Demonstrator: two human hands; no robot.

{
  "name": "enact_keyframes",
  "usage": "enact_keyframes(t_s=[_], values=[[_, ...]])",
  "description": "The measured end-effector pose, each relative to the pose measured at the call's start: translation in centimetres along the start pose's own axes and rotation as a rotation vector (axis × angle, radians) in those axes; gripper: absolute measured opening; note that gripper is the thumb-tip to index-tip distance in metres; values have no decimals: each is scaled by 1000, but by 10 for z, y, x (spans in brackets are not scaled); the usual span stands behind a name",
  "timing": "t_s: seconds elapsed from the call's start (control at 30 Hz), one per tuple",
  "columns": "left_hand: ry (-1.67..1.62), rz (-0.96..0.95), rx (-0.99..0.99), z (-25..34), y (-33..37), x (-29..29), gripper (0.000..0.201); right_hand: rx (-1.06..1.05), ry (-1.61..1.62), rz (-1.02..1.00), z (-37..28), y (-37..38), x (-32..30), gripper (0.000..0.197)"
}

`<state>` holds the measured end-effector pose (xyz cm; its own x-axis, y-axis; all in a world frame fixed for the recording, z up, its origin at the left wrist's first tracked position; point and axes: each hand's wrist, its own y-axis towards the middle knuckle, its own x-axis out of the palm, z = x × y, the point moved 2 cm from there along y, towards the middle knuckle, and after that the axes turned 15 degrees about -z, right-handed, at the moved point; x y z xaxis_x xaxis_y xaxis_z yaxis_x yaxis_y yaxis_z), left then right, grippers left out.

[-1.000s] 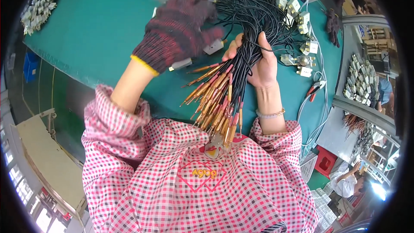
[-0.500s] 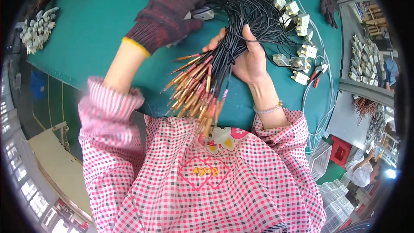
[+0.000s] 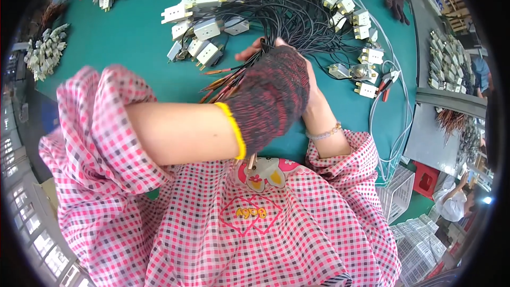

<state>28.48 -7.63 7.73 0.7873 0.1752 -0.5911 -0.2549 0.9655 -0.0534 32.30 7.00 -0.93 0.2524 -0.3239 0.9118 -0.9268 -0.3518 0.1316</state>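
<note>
My bare right hand (image 3: 314, 95) is closed round a thick bundle of black cables (image 3: 287, 13) over the near part of the table. Its fingertips show at the left of the bundle. My left hand (image 3: 273, 93), in a dark red and black knit glove with a yellow cuff, lies across the bundle and covers much of the right hand; its fingers are hidden. Coppery cable ends (image 3: 219, 84) poke out left of the glove. At the cables' far ends, white and grey plug blocks (image 3: 208, 30) fan out in an arc.
The green table (image 3: 133, 37) carries more bunches of grey plugs (image 3: 47, 53) at its left. A pale cord (image 3: 378, 119) and a clip with a red handle (image 3: 386, 94) lie on the right. Another dark glove (image 3: 394, 2) rests at the far right. Crates (image 3: 397, 194) stand below.
My gloved left hand has swept right and nearer, from the plug blocks at the far left onto the bundle. My right hand still holds the cables.
</note>
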Motion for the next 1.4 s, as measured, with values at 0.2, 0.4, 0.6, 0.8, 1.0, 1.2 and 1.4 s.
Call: enact_keyframes(t_s=[0.2, 0.4, 0.6, 0.8, 1.0, 1.2, 1.4], values=[[267, -45, 46, 11, 18, 13, 25, -173, -218, 178, -2, 9, -10, 45], [525, -83, 57, 18, 30, 25, 23, -192, 16, 93, -5, 7, -6, 40], [832, -146, 74, 28, 42, 20, 22, -196, 47, 99, -6, 6, -3, 40], [1138, -261, 82, 32, 45, 12, 20, -166, 81, 42, -9, -3, -6, 39], [-207, -54, 225, 7, 29, -13, 16, -144, -28, 180, -9, -7, -12, 40], [277, 280, 118, 18, 7, 2, 16, -201, -160, 312, -8, -1, 5, 40], [743, 420, -152, 36, 0, 41, 25, -181, -50, 212, -4, 0, 1, 42]])
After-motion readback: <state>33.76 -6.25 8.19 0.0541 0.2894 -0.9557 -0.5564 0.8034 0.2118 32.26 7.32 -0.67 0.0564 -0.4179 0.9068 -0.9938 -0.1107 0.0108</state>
